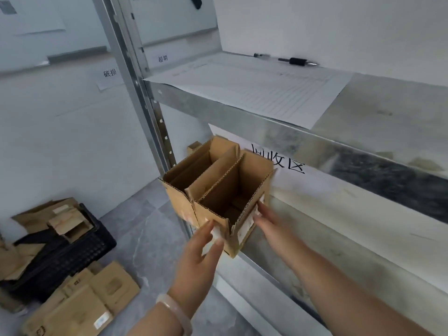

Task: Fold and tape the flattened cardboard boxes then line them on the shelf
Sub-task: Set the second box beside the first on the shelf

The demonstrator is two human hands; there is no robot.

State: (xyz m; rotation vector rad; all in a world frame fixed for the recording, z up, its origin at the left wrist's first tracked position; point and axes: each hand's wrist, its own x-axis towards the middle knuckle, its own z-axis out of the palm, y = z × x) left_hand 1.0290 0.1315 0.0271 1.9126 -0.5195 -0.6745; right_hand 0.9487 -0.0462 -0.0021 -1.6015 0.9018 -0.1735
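Part of wall sign [278, 163] lettering hidden by upper shelf [242, 117], rear carton [194, 147] mostly behind open boxes [225, 187], sheet [254, 90] print illegibly small, right hand [271, 221] fingertips blurred, flattened cartons [72, 309] cropped at bottom-left

Bright, even, cool-white lighting with no visible source. Shadows are soft, and the deepest lies in the recess under the upper shelf [242, 112] at the far right. The galvanised metal shows a dull sheen, not hard glare. Motion blur smears the left hand [201, 248], the right hand [269, 219] and the near corner of the box [218, 190]. The pen [291, 60] is sharper. Wide-angle distortion bows the shelf upright [135, 76] and the edges.
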